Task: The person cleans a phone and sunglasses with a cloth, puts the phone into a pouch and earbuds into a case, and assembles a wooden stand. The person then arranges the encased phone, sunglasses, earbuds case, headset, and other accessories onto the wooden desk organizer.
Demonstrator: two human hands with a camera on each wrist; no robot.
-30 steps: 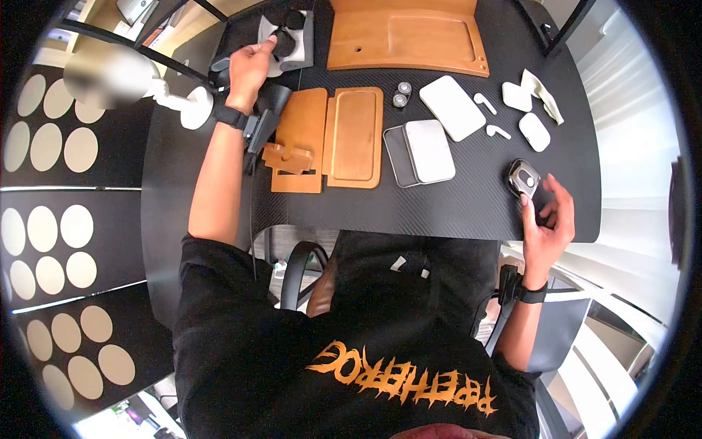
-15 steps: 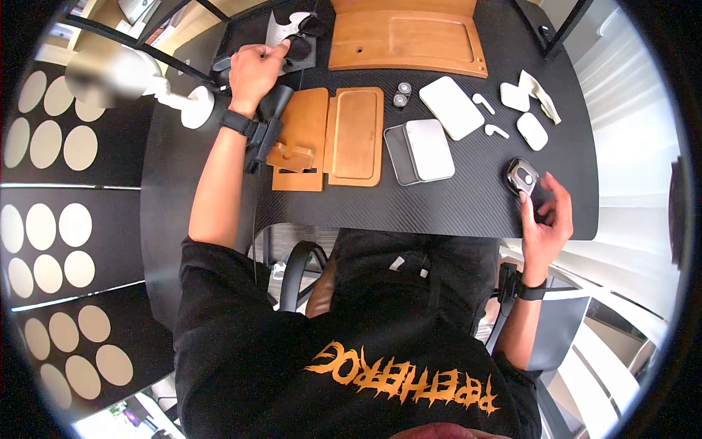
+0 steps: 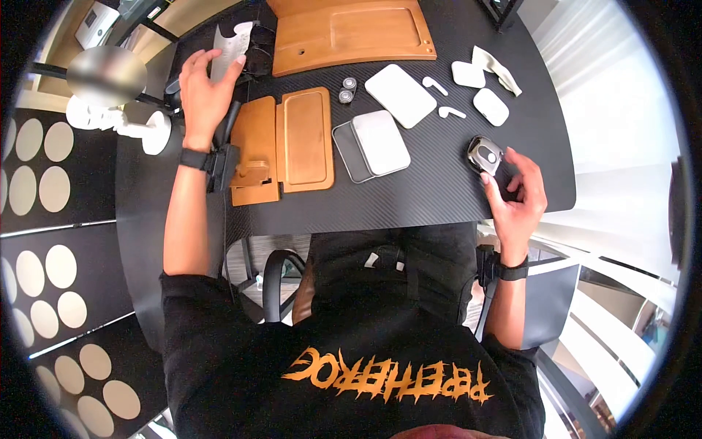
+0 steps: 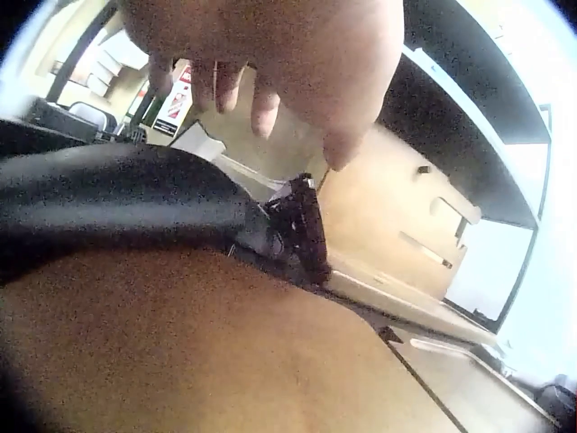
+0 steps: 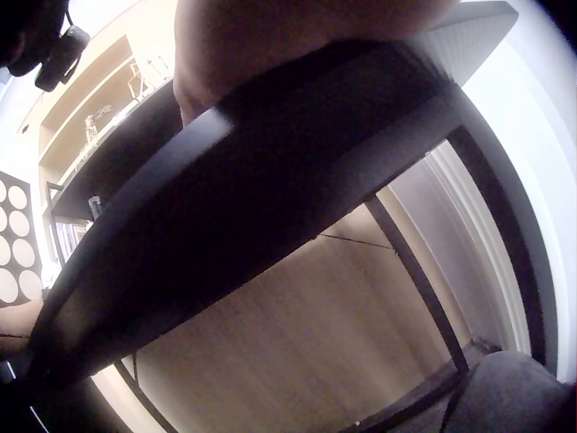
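Observation:
My left hand (image 3: 207,99) is over the desk's far left, fingers spread and nothing in them. Beyond its fingertips stands a grey-white stand or box (image 3: 232,45), with dark sunglasses (image 3: 259,60) beside it to the right. In the left wrist view the left fingers (image 4: 264,113) hang extended. My right hand (image 3: 521,196) rests at the desk's near right edge, fingers loosely bent. Its thumb tip is right at the rim of a small dark device with a silver face (image 3: 485,155). The right wrist view shows mostly the desk's underside (image 5: 270,189), hiding that device.
Two tan wooden panels (image 3: 306,139) and a small wooden piece (image 3: 252,173) lie left of centre; a larger wooden tray (image 3: 380,33) sits behind. White boxes (image 3: 401,95), an open tin (image 3: 382,143), earbuds (image 3: 452,112) and silver-topped cylinders (image 3: 347,89) lie around the middle.
The left hand has let go of the sunglasses and drawn back, its fingers spreading. The head view has turned, shifting the desk leftward. The right hand keeps its place beside the device.

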